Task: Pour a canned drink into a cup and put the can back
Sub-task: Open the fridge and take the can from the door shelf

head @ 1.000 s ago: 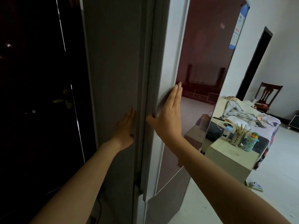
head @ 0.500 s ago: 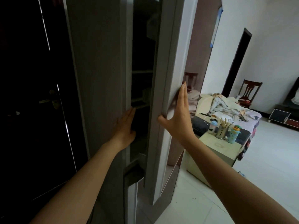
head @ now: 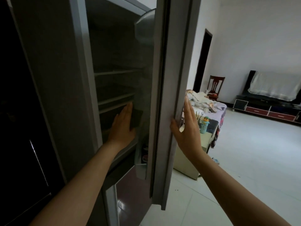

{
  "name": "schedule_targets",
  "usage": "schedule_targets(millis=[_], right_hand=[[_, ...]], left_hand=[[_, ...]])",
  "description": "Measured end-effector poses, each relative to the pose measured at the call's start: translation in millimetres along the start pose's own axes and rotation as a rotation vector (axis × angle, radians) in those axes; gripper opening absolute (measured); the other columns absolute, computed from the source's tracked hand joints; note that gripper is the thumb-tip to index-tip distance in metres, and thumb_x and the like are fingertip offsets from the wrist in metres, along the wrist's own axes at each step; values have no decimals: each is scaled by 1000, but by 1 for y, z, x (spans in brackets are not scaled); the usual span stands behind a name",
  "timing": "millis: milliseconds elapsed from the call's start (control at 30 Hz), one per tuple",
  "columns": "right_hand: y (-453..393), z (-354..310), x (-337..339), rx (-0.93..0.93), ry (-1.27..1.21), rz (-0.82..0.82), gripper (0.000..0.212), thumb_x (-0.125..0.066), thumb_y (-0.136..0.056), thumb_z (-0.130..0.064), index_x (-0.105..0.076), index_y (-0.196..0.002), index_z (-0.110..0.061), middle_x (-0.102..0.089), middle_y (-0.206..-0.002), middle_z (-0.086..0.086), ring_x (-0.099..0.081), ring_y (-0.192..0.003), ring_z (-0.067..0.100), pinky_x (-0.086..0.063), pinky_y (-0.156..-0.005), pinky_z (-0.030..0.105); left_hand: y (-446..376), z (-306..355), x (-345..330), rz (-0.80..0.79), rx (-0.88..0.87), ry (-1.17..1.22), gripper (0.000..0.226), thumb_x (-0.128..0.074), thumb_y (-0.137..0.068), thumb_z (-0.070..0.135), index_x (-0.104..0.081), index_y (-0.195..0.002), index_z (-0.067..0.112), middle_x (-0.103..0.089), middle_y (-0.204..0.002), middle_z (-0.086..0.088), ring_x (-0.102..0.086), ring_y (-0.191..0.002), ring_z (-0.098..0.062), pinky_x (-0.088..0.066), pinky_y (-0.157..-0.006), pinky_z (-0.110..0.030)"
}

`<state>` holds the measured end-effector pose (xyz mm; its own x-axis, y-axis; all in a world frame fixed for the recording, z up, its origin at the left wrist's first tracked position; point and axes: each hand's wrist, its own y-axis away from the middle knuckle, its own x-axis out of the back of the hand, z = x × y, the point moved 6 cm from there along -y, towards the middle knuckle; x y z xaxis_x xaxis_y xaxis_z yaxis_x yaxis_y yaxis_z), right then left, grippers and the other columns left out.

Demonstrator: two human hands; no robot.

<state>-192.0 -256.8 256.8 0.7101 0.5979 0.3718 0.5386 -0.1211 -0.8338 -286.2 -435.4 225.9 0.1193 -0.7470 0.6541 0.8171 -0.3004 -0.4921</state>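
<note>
A tall grey fridge stands open, and its door (head: 169, 79) is swung out toward me. My right hand (head: 187, 128) holds the door's edge, thumb on the inner side and fingers flat on the outer face. My left hand (head: 123, 126) reaches into the dark fridge interior with its fingers straight. The fingertips are at a dark boxy object (head: 136, 117) below the shelves (head: 114, 73). I cannot tell what that object is. No can or cup is clearly visible.
A dark wooden door (head: 21, 111) is on the left. Behind the fridge door stands a small table (head: 205, 141) with a green bottle (head: 204, 123), then a bed (head: 205, 101), a chair (head: 215, 85) and a TV stand (head: 267, 110). White tiled floor lies to the right.
The fridge door has swung wide open under my right hand. My left hand has moved from the fridge's side panel into the interior.
</note>
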Motion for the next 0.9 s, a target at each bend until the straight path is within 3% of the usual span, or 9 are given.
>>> schedule_targets(millis=[100,167,233,333,400,500,600,767,900], right_hand=[[7,11,20,1,28,94,71,-54,-88,-21,-11,-144,-24,-22,-144,-2,-25,-130,4,-30,-101,23],[10,18,33,-9,51,140,68,-54,-88,-12,-13,-141,-20,-22,-139,-4,-18,-125,-8,-28,-97,17],[12,27,46,-20,86,179,63,-52,-89,-9,-16,-141,-15,-23,-139,-4,-12,-126,-13,-27,-99,18],[16,43,64,-48,119,219,58,-48,-92,-13,-23,-143,-11,-30,-146,6,-25,-134,7,-37,-104,39],[16,51,75,-52,140,242,55,-44,-92,-15,-22,-142,-16,-34,-146,15,-34,-133,22,-41,-102,43],[14,64,91,-64,198,279,54,-41,-92,-13,-22,-143,-16,-34,-145,17,-37,-132,29,-43,-100,45],[10,80,105,-126,250,290,60,-46,-90,2,-23,-144,-9,-34,-145,18,-36,-133,32,-43,-101,52],[3,108,129,-216,314,276,64,-42,-91,6,-18,-145,-15,-33,-146,15,-37,-131,35,-43,-99,53],[-2,125,144,-289,299,271,67,-42,-90,6,-15,-146,-20,-37,-141,15,-41,-126,31,-44,-100,41]], left_hand=[[-5,18,-9,-13,-40,6,83,-55,-88,16,3,-147,25,-3,-157,4,-6,-144,-14,-7,-120,-40],[-8,25,-17,-7,-75,15,83,-56,-87,15,1,-147,25,-6,-157,3,-8,-144,-15,-9,-119,-41],[-10,28,-28,-8,-104,-11,85,-58,-87,14,0,-148,27,-7,-157,5,-10,-144,-15,-9,-118,-38],[-14,35,-45,-53,-117,-30,86,-60,-87,17,0,-148,30,-7,-157,7,-10,-143,-13,-8,-117,-34],[-15,46,-55,-75,-145,-40,87,-59,-86,12,-2,-149,29,-8,-157,7,-12,-143,-15,-13,-119,-39],[-17,64,-67,-100,-182,-94,86,-55,-85,4,-1,-148,23,-11,-157,1,-14,-143,-18,-15,-118,-39],[-20,79,-80,-107,-203,-83,85,-54,-84,4,-1,-148,21,-7,-157,3,-11,-144,-15,-11,-117,-32],[-25,104,-106,-124,-211,-67,83,-54,-85,5,-2,-149,20,-3,-158,2,-8,-144,-17,-8,-114,-26],[-30,118,-119,-125,-237,-51,84,-55,-84,4,-4,-149,19,-2,-158,1,-10,-144,-20,-14,-117,-32]])
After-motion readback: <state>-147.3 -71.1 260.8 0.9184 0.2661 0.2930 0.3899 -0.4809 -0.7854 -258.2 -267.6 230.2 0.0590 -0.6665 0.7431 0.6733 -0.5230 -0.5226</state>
